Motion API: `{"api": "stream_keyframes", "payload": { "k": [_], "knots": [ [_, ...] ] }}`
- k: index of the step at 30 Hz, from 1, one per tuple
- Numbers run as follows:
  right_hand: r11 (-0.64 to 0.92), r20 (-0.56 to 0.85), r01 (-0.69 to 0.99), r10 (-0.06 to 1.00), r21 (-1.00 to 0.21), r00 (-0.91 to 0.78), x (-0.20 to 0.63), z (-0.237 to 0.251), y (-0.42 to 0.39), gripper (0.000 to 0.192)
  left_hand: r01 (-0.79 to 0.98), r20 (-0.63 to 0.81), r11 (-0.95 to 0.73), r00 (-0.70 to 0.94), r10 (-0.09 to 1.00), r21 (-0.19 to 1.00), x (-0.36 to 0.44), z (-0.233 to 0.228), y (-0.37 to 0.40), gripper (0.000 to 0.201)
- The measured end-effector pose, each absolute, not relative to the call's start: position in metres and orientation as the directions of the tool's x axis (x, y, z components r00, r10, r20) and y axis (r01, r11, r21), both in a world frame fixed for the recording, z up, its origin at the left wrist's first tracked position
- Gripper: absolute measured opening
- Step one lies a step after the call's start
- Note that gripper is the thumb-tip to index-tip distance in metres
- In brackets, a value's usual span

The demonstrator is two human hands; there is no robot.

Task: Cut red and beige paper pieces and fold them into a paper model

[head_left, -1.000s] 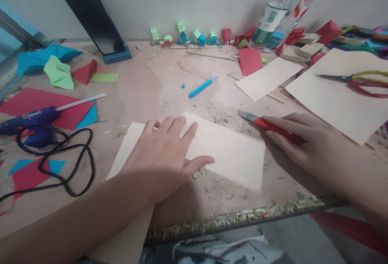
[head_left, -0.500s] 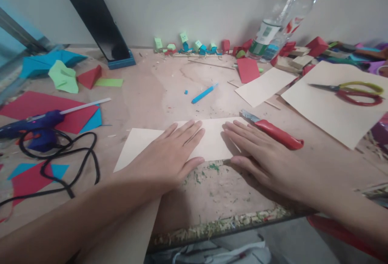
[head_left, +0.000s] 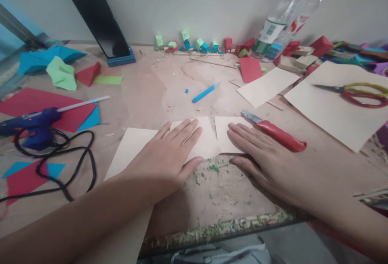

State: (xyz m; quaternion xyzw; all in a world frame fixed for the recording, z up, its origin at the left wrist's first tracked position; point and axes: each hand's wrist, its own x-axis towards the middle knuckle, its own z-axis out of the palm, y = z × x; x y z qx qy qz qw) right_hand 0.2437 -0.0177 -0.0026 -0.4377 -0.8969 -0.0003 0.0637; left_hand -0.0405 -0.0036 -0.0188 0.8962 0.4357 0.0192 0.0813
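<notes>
- Cluttered table (head_left: 145, 90), paper scraps everywhere.
- Left hand (head_left: 165, 157), right hand (head_left: 263, 163) lie flat, gripping nothing, on two cards (head_left: 209, 138) (split apart).
- Knife (head_left: 274, 131) beside right fingers might nick them.

Illumination is soft and even, moderately dim, with a warm pinkish cast over the pale brown wooden bench (head_left: 145, 90). Light appears to arrive from above and slightly behind the wearer: the left hand (head_left: 165, 157) and right hand (head_left: 266, 163) throw short, diffuse shadows onto the bench toward its near edge. No hard glare; only faint highlights on the clear plastic bottle (head_left: 281, 21) at the far edge. Sharpness is mediocre throughout, with compression smear and fine detail lost. Wide-angle distortion bends the bench edges and stretches both forearms at the lower corners. The black tilted phone (head_left: 97, 17) reads featureless, its screen unlit.
</notes>
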Motion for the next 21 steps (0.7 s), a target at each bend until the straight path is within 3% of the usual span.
{"api": "stream_keyframes", "payload": {
  "k": [6,13,21],
  "knots": [
    [0.599,0.146,0.794,0.799,-0.105,-0.584,0.2468,0.0005,-0.0203,0.049,0.776,-0.001,-0.605,0.615,0.789,0.177,-0.0421,-0.0171,-0.0029,0.064],
    [0.728,0.151,0.678,0.685,-0.106,-0.712,0.2456,0.0065,-0.0247,0.042,0.558,0.067,-0.811,0.815,0.576,0.179,-0.0378,-0.0159,-0.0059,0.055],
    [0.717,0.151,0.688,0.697,-0.110,-0.701,0.2536,0.0014,-0.0238,0.040,0.577,0.066,-0.802,0.804,0.591,0.152,-0.0400,-0.0166,-0.0048,0.054]
  ]
}}
